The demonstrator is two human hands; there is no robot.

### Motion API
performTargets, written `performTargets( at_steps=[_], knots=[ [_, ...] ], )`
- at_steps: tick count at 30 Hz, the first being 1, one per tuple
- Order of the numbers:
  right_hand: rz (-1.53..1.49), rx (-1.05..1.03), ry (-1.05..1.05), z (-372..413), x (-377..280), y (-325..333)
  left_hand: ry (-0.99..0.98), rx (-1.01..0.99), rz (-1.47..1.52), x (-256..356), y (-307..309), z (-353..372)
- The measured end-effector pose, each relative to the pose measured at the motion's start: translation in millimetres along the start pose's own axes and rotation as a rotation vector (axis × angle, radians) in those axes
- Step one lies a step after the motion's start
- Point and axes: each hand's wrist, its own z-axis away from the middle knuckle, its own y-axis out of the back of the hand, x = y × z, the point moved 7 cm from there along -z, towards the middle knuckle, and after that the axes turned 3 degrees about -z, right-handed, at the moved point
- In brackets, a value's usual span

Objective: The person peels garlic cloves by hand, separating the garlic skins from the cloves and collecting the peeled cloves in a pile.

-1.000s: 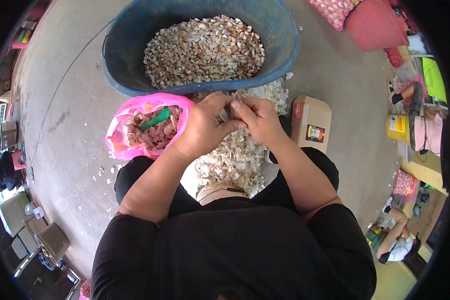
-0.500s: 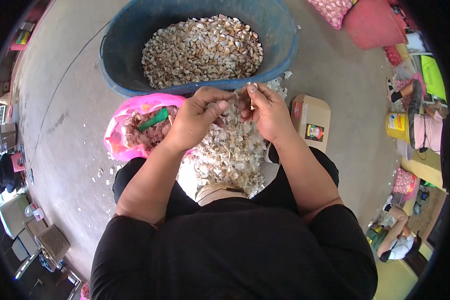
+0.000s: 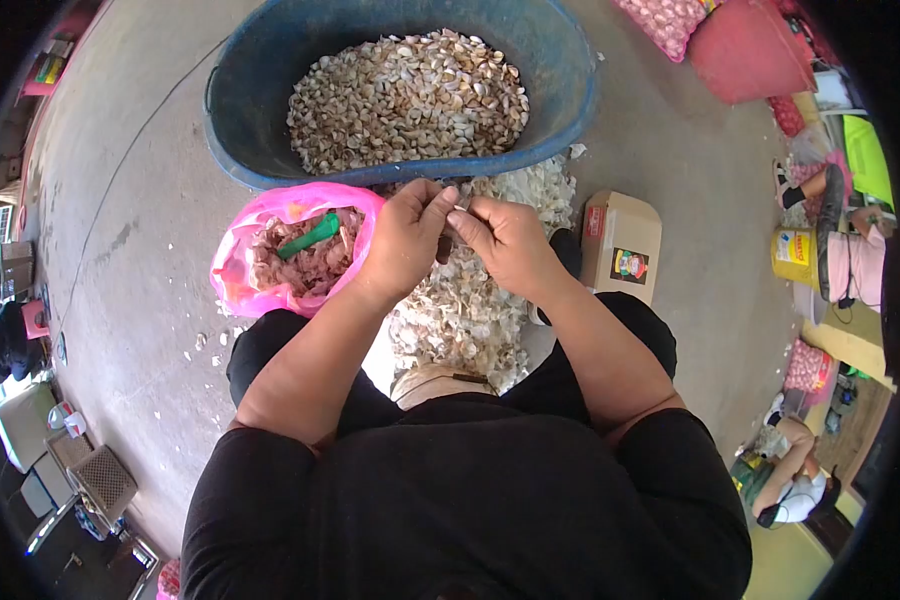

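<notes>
My left hand [image 3: 407,236] and my right hand [image 3: 510,243] meet fingertip to fingertip above a heap of papery garlic skins [image 3: 455,325]. Pinched between their thumbs and fingers is a small pale garlic clove [image 3: 459,208], mostly covered by the fingers. Just beyond them stands a large blue tub [image 3: 232,150] holding a bed of loose garlic cloves [image 3: 410,105]. Close by my left wrist, a pink plastic bag [image 3: 232,255] lies open with pinkish skins [image 3: 300,270] inside. On those skins rests a green-handled tool [image 3: 310,236], whose working end I cannot make out.
A cardboard box [image 3: 620,250] with a picture label is right of my knee. At the far right are seated people's legs, a yellow bucket [image 3: 794,262] and net bags of garlic [image 3: 808,364]. Plastic crates [image 3: 103,482] stand at the lower left. Skin scraps dot the concrete floor.
My right hand has moved left with the clove and now meets my left hand. The fingers of both hands have closed together around it. The view has shifted slightly.
</notes>
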Motion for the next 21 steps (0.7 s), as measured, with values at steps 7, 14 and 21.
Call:
performTargets(
  at_steps=[7,14,21],
  knots=[
    [0.012,0.051,0.063,1.3,-5.2,2.1,-0.185,0.227,-0.18,12.1,5.8,5.9],
    [0.123,0.193,0.215,5.5,-22.0,6.6,0.252,0.111,0.542,-19.5,-11.4,4.1],
    [0.335,0.226,0.392,15.3,-46.5,6.9,0.048,0.216,0.245,-13.8,7.6,-1.3]
  ],
)
